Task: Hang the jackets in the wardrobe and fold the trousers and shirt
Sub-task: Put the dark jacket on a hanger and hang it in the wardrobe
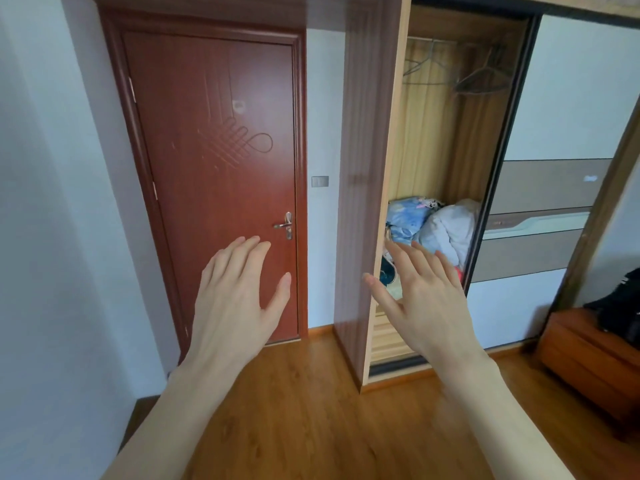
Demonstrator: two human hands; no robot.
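The wardrobe (372, 168) stands open ahead on the right, its sliding door (561, 98) pushed to the right. Several empty wire hangers (481, 76) hang from the rail at the top. Bundled bedding (433, 225) fills the lower part. My left hand (239, 289) is raised in front of the red door, palm forward, fingers apart, holding nothing. In front of the wardrobe's left edge my right hand (422, 289) is also raised, open and empty. A dark garment (620, 306) lies on the orange cabinet at the far right.
A closed red-brown door (214, 150) with a metal handle (286, 225) is left of the wardrobe. A low orange cabinet (588, 362) stands at the right. Wooden floor (311, 393) runs underfoot and a white wall (52, 202) closes the left.
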